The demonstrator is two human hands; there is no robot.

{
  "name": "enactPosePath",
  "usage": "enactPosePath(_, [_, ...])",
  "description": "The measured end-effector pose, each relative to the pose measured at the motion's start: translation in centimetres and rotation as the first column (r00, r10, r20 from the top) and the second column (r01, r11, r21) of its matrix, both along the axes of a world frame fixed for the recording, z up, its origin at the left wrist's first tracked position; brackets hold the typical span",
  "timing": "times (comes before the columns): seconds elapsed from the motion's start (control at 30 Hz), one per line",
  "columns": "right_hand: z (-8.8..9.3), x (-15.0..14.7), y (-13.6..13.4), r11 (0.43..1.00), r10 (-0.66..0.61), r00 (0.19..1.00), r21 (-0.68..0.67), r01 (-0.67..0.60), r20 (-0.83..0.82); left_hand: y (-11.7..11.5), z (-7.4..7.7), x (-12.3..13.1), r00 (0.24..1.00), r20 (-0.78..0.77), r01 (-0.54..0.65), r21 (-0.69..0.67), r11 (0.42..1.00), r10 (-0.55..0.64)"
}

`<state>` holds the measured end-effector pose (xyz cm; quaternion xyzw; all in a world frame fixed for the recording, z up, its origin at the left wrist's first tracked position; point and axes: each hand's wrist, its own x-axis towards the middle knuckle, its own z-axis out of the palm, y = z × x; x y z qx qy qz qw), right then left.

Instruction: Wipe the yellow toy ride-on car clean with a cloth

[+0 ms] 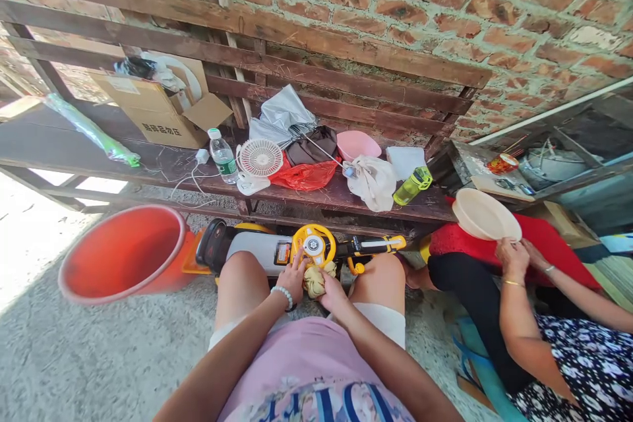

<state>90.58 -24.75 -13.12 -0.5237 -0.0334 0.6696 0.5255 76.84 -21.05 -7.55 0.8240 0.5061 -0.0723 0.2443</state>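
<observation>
- Bundle, crumpled and pale yellow [314, 281], sits between both hands, just below a yellow toy steering wheel [312, 245]
- Right hand [333, 295] curls against its lower side, nearest
- Left hand [291, 279] spread, just beside its upper left

The left hand [291, 279] and right hand [333, 295] partly hide a crumpled bundle [314, 283].

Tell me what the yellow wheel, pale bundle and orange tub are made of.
The yellow wheel looks like glossy moulded plastic, smooth with a bright sheen. The pale bundle seems soft, perhaps cloth or thin plastic, going by its crumpled folds; the look leaves it open. The orange tub also looks like moulded plastic, with a thick rounded rim and a smooth, matt wall.
</observation>
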Motion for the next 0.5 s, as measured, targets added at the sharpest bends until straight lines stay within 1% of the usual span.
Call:
enactPosePath(0.1, [0.5, 0.6, 0.0, 0.999, -0.028, 0.998, -0.039, 0.025, -0.055, 0.0, 0.3, -0.1, 1.0, -0.014, 0.006, -0.013, 1.0, -0.006])
enactPosePath(0.17, [1.0, 2.0, 0.6, 0.998, -0.06, 0.998, -0.034, 0.06, -0.013, 0.0, 0.6, -0.1, 1.0, -0.029, 0.012, -0.02, 1.0, -0.013])
enactPosePath(0.27, [1.9, 4.3, 1.6, 0.987, -0.157, 0.984, -0.025, 0.16, 0.08, 0.0, 1.0, -0.2, 0.999, -0.033, 0.034, -0.022, 0.999, -0.034])
enactPosePath(0.33, [2.2, 5.2, 1.9, 0.977, -0.21, 0.972, -0.02, 0.213, 0.109, -0.1, 1.1, -0.2, 0.999, -0.034, 0.04, -0.019, 0.999, -0.04])
enactPosePath(0.4, [2.3, 5.2, 1.8, 0.974, -0.226, 0.966, 0.007, 0.227, 0.125, -0.1, 1.0, -0.2, 0.999, -0.041, 0.03, -0.011, 0.999, -0.031])
enactPosePath(0.5, [2.0, 4.0, 1.0, 0.975, -0.223, 0.96, 0.044, 0.219, 0.168, -0.1, 0.6, -0.1, 0.999, -0.04, 0.013, -0.007, 1.0, -0.013])
